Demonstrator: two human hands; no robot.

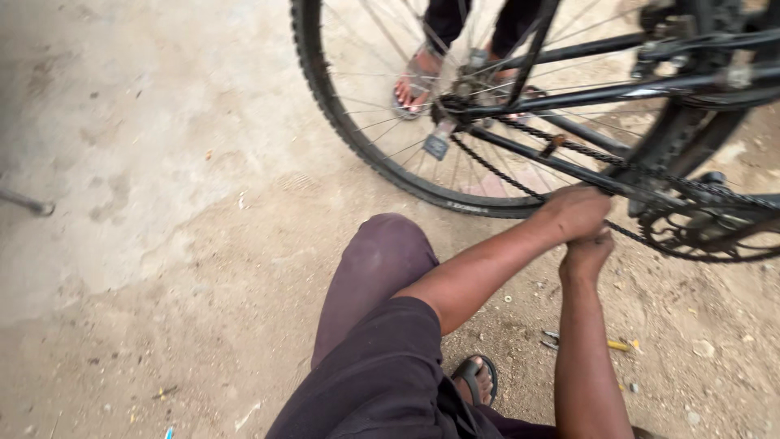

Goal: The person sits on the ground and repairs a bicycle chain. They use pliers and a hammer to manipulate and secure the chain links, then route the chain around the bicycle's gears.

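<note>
**Two hands closed at one bicycle chain**

One chain [520, 175] runs from the hub of the rear wheel to the chainring [703, 232]; its lower run passes straight into the hands. The left hand [578, 210] sits on top, its fingers curled shut around the chain and the frame tube beside it. The right hand [587, 252] comes up just beneath the left hand, touching it, fingers bunched together at the chain; exactly what they pinch is hidden.

Left of the hands stands the single rear wheel [357, 138], with its black tyre on the dirt ground [162, 268]. Beyond the wheel, seen through the spokes, are another person's two sandalled feet [416, 81]. Below the hands, the worker's one visible foot in a sandal [474, 380] shows beside the knee. Right of that foot, a yellow-handled tool [613, 345] lies on the ground.
</note>
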